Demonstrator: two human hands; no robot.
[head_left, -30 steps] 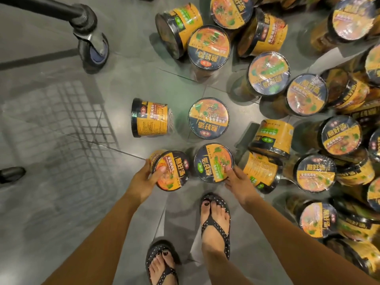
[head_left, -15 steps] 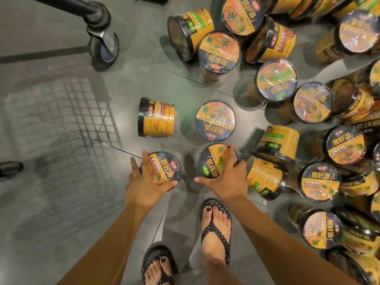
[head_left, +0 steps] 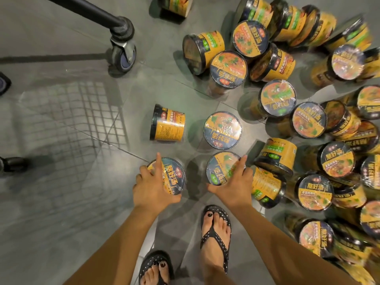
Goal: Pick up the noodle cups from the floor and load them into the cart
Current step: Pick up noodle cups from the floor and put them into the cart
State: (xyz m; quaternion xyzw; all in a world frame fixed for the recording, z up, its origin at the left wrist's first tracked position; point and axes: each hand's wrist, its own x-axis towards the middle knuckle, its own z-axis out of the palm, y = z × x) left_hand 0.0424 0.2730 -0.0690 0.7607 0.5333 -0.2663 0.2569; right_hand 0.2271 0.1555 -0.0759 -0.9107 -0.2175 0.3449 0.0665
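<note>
hands each clasp one sealed noodle cup: left hand the left cup, right hand the right cup.

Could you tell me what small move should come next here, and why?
Probably lift both cups straight up: the left hand clasps the near-left cup, the right hand clasps the near-right cup, and both cups appear to rest on the floor.

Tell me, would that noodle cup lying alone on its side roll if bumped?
Probably: the sideways cup is round and the tiled floor looks smooth. Its tapered shape would likely curve it round. It looks shiny, so maybe slippery to grab.
</note>
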